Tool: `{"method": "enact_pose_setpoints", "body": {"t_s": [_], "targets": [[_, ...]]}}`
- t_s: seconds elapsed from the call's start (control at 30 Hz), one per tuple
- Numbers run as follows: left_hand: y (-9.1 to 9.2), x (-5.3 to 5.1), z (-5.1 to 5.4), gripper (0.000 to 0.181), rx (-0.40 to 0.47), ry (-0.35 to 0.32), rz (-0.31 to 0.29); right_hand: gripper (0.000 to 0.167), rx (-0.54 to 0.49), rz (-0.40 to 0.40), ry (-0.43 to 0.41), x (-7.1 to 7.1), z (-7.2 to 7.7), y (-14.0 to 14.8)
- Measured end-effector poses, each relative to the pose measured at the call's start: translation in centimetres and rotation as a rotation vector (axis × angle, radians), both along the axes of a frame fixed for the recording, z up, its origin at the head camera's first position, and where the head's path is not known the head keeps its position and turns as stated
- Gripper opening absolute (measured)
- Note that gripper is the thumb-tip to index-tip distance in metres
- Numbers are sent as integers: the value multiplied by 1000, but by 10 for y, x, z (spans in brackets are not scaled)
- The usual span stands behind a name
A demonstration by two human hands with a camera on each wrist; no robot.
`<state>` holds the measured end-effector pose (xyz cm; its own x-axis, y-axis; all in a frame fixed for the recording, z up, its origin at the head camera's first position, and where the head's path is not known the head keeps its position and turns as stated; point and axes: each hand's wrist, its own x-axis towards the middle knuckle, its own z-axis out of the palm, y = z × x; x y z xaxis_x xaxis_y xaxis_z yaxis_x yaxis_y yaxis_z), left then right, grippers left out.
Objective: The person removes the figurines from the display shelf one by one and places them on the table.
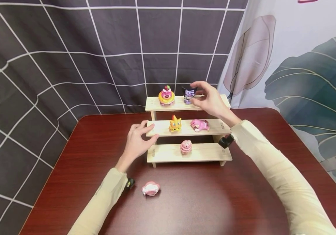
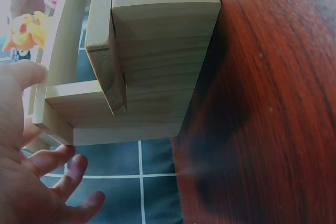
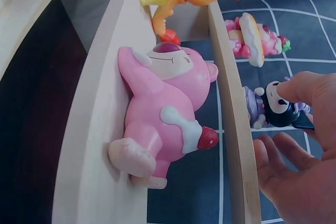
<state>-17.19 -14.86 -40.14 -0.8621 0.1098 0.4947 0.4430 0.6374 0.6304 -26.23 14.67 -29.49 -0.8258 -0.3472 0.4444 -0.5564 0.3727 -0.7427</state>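
Note:
On the top board of a three-tier wooden shelf, a black and purple figure is pinched between the thumb and forefinger of my right hand. The right wrist view shows the thumb against the face of this figure, with the other fingers loosely bent. My left hand holds the left end of the middle board by thumb and forefinger. Seen from the left wrist, the remaining fingers of this hand are spread beside the shelf's wooden end.
A pink figure in a yellow ring stands on the top board. The middle board bears an orange-yellow figure and a lying pink bear; a pink swirled figure is on the lowest. A pink and white figure lies on the table.

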Motion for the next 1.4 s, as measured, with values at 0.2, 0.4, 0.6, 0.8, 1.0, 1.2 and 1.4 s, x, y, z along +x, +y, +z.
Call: {"method": "enact_pose_setpoints", "body": {"t_s": [0.2,0.4,0.6,0.8,1.0,1.2,1.4], "targets": [[0,0,0,45,1,-5,2,42,50,-2,11,-5,1,-2],[0,0,1,45,4,-12,-2,38,79,-8,28,-8,2,-3],[0,0,1,45,1,-13,-4,36,87,-11,7,-10,2,-4],[0,1,1,46,-1,-18,-2,36,86,0,-9,-10,2,-3],[0,0,0,46,-9,-15,3,37,69,9,-21,-10,2,-3],[0,0,0,45,-10,3,2,37,71,-2,-15,-6,4,-5],[0,-2,-1,45,-9,16,-3,33,52,18,-8,14,20,-10]]}}
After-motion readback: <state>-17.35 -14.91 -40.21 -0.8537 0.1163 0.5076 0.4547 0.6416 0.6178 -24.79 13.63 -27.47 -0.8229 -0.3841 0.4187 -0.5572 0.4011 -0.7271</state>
